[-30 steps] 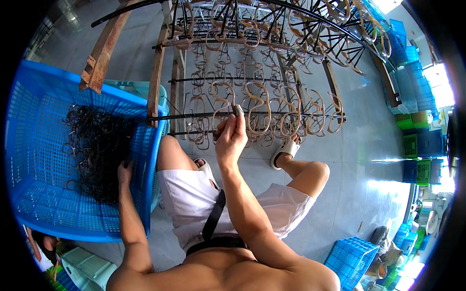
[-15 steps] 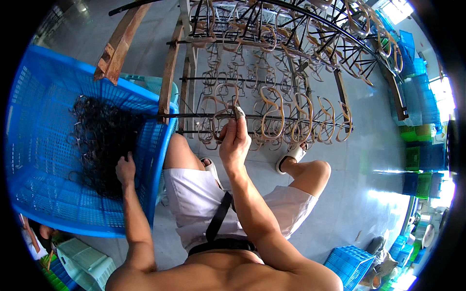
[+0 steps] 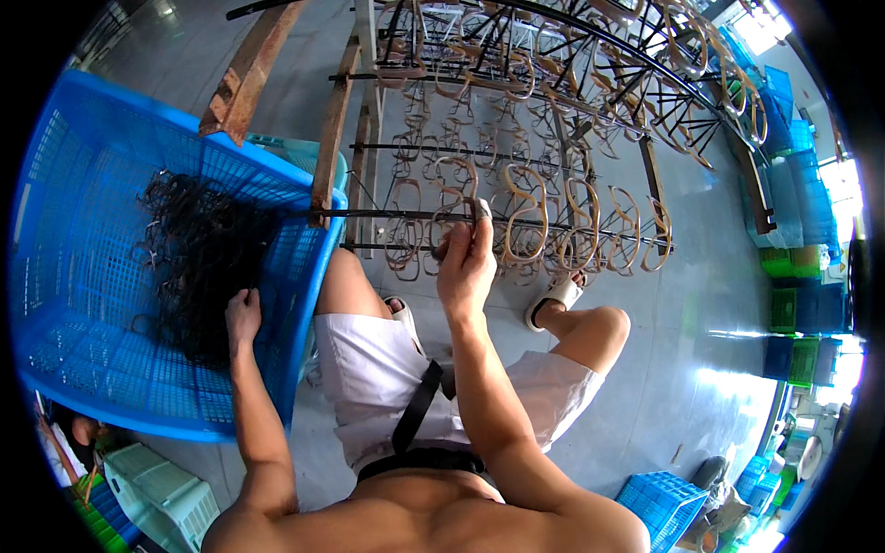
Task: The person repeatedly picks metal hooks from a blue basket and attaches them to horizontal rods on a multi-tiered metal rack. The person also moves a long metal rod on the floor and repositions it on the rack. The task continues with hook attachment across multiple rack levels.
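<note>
My right hand (image 3: 467,269) is raised to the black bar (image 3: 406,215) of a rack. Its thumb and forefinger close on the edge of a brown eyeglass frame front (image 3: 454,164) hanging there; the fingertip wears a pale wrap. The other fingers are curled in. To the left, my left hand (image 3: 243,318) is inside a large blue basket (image 3: 318,267), fingers drawn together beside a tangled heap of thin dark pieces (image 3: 207,258). What those fingers hold, if anything, cannot be made out. More tan eyeglass frames (image 3: 526,214) hang along the same bar.
Wooden posts (image 3: 334,138) carry several bars of frames, with a wooden beam (image 3: 241,78) jutting over the basket. My knees flank the rack's near side. A pale green crate (image 3: 161,493) stands at lower left, a small blue crate (image 3: 662,507) at lower right. Stacked crates (image 3: 800,304) line the right.
My right hand has shifted slightly right in the picture, along with the rack, and stays at the same bar. My left hand has moved slightly up and remains beside the dark heap.
</note>
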`<state>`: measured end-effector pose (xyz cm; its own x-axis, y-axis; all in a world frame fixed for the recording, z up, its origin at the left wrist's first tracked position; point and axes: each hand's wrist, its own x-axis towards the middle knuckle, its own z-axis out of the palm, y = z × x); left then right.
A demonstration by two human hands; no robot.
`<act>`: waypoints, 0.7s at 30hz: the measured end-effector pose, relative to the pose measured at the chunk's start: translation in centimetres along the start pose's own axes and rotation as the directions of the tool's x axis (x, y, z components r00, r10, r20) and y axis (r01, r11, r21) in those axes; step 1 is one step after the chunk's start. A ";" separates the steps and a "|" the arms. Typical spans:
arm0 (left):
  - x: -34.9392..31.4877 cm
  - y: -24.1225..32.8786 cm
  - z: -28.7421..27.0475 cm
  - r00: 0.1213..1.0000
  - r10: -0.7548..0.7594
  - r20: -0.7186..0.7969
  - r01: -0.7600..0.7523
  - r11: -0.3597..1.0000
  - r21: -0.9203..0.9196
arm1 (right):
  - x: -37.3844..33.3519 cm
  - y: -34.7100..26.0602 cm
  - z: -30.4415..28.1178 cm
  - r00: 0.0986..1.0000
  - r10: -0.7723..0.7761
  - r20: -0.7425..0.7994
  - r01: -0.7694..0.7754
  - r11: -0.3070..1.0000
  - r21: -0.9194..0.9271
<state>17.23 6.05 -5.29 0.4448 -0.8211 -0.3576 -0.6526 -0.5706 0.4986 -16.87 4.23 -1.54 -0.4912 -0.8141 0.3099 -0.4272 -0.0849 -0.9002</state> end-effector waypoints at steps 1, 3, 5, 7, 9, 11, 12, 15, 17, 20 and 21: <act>-1.5 1.8 -1.0 0.999 -0.028 -0.042 0.027 0.999 -0.026 | -0.2 0.2 0.0 0.998 -0.065 -0.022 0.063 0.995 -0.071; -3.4 2.9 -2.3 0.992 0.069 -0.105 -0.081 0.991 -0.111 | -1.9 -2.5 -0.6 0.971 -0.232 -0.060 0.198 0.919 -0.342; -6.6 6.0 -3.5 0.977 0.189 -0.103 -0.195 0.979 -0.059 | -3.9 -4.2 -0.9 0.976 -0.215 -0.028 0.202 0.949 -0.241; -8.4 6.3 -2.9 0.821 0.571 0.032 -0.560 0.814 -0.155 | -4.3 -6.8 -1.0 0.892 -0.320 0.321 0.326 0.945 0.035; -11.0 10.0 -4.3 0.569 0.738 0.364 -0.703 0.665 -0.250 | -3.8 -8.7 -0.9 0.609 -0.462 0.644 0.370 0.884 0.285; -11.2 11.2 -4.0 0.501 0.812 0.300 -0.725 0.583 -0.366 | -3.8 -8.5 -0.5 0.382 -0.350 0.855 0.012 0.927 0.374; -10.4 11.2 -3.7 0.464 0.866 0.185 -0.776 0.499 -0.386 | -3.8 -8.3 -0.3 0.480 -0.373 0.794 0.060 0.917 0.395; -9.2 10.8 -3.0 0.565 0.825 -0.017 -0.670 0.447 -0.593 | -2.8 -9.5 -1.2 0.423 -0.256 0.869 -0.084 0.944 0.320; -8.0 11.3 -2.0 0.607 0.773 -0.182 -0.714 0.430 -0.553 | -3.0 -8.8 -1.1 0.516 -0.250 0.819 -0.042 0.948 0.316; -5.4 11.8 -0.8 0.570 0.670 -0.476 -0.813 0.375 -0.445 | -3.6 -6.6 -0.4 0.811 -0.126 0.572 -0.120 0.920 0.372; -4.3 12.2 -0.6 0.525 0.612 -0.591 -0.851 0.387 -0.354 | -3.3 -6.7 0.0 0.903 0.004 0.429 -0.195 0.895 0.402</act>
<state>7.79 2.63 2.80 0.1965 -0.7871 0.5847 -0.4143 0.4738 0.7771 -12.41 7.47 3.43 -0.1194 -0.9822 0.1452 0.0186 -0.1484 -0.9888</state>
